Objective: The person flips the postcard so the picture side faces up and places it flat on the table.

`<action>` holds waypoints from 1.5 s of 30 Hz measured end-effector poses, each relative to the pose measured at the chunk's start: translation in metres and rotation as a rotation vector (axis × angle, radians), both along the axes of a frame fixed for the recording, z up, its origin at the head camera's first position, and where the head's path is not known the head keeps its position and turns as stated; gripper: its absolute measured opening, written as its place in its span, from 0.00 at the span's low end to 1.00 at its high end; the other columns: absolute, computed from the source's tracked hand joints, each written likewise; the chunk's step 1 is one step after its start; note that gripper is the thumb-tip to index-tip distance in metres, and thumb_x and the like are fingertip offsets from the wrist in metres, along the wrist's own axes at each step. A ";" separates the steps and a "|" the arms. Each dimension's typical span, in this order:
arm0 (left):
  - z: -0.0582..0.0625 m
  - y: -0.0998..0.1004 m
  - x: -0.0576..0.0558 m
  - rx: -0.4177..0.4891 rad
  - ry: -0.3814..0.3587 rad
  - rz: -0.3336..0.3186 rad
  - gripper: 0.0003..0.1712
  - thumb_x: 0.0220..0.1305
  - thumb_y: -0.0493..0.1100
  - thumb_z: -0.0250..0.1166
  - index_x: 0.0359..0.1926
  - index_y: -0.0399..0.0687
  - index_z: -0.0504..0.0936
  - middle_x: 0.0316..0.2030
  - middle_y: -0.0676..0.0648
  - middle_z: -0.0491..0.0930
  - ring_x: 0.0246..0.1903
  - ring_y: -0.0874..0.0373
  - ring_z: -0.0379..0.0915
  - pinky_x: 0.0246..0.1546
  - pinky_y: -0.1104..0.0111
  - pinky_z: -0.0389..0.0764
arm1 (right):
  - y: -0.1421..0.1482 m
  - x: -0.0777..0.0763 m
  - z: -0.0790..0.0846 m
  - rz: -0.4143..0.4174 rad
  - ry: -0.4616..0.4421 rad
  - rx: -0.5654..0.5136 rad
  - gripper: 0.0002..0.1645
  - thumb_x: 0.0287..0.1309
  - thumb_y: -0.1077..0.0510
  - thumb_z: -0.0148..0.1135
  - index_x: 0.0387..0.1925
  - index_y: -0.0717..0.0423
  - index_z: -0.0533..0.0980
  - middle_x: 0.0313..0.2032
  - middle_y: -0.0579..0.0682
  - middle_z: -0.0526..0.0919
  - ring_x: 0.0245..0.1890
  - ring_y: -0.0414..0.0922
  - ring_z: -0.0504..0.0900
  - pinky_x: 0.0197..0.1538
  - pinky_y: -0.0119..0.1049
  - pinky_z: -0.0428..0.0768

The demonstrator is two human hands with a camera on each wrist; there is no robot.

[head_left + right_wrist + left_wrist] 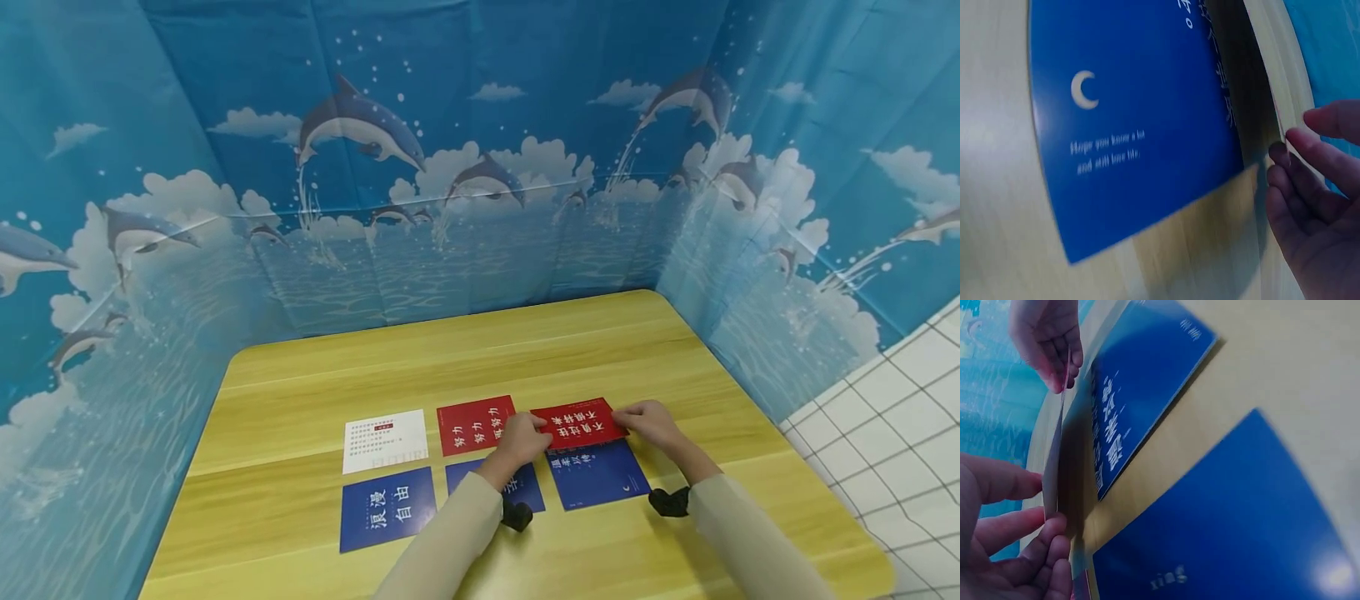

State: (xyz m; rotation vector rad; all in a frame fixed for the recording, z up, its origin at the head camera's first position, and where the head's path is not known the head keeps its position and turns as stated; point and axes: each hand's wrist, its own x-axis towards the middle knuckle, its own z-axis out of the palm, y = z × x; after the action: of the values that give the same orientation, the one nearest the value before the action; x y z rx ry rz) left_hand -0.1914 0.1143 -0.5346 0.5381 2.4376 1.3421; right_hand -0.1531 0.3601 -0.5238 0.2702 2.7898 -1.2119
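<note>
Between my two hands is a red card (576,423) with white Chinese characters. My left hand (522,440) pinches its left edge with thumb and fingers, and my right hand (654,425) pinches its right edge. In the left wrist view the card (1054,456) is seen nearly edge-on, lifted off the table, with both hands on it. Just in front of it lies a blue card (600,479), whose moon print shows in the right wrist view. Under my left forearm another blue card (531,487) is partly hidden.
On the yellow wooden table (300,379), a second red card (474,423) lies left of my left hand. Farther left are a white card (385,442) with printed lines and a blue card (387,508). A dolphin-print curtain (465,250) hangs behind the table.
</note>
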 end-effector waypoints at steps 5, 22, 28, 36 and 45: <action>0.002 0.004 -0.006 -0.082 0.050 0.043 0.19 0.57 0.37 0.61 0.50 0.34 0.78 0.25 0.42 0.81 0.06 0.62 0.50 0.08 0.73 0.55 | -0.008 -0.010 -0.004 0.002 0.013 0.053 0.24 0.54 0.53 0.64 0.42 0.72 0.78 0.37 0.62 0.82 0.36 0.51 0.77 0.37 0.42 0.75; 0.000 0.010 -0.011 -0.382 0.311 0.004 0.21 0.54 0.44 0.65 0.49 0.39 0.81 0.39 0.44 0.78 0.38 0.54 0.69 0.42 0.65 0.71 | -0.029 -0.025 -0.011 -0.094 0.054 0.166 0.26 0.49 0.59 0.68 0.44 0.76 0.75 0.42 0.68 0.78 0.40 0.56 0.77 0.43 0.48 0.76; -0.002 0.014 -0.011 -0.453 0.346 0.000 0.21 0.55 0.46 0.65 0.49 0.42 0.81 0.36 0.46 0.77 0.38 0.54 0.68 0.45 0.63 0.69 | -0.031 -0.025 -0.013 -0.102 0.092 0.207 0.23 0.49 0.60 0.68 0.42 0.76 0.76 0.40 0.67 0.79 0.38 0.56 0.78 0.41 0.48 0.76; -0.008 0.020 -0.007 -0.499 0.341 0.031 0.16 0.55 0.47 0.65 0.42 0.43 0.83 0.30 0.46 0.71 0.34 0.53 0.62 0.36 0.65 0.68 | -0.035 -0.023 -0.015 -0.079 0.119 0.250 0.22 0.49 0.62 0.67 0.42 0.76 0.76 0.38 0.66 0.80 0.34 0.54 0.78 0.39 0.48 0.76; -0.012 0.020 -0.004 -0.458 0.301 0.065 0.21 0.57 0.48 0.64 0.50 0.41 0.80 0.38 0.42 0.71 0.40 0.51 0.62 0.42 0.62 0.69 | -0.040 -0.025 -0.017 -0.087 0.098 0.331 0.13 0.49 0.62 0.67 0.31 0.72 0.78 0.23 0.56 0.77 0.22 0.47 0.72 0.26 0.39 0.73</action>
State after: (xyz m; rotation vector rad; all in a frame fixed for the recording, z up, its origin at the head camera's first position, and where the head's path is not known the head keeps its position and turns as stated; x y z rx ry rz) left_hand -0.1955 0.1341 -0.5467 0.5728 2.9030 0.7163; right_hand -0.1780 0.3205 -0.5408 0.3670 3.0869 -0.7899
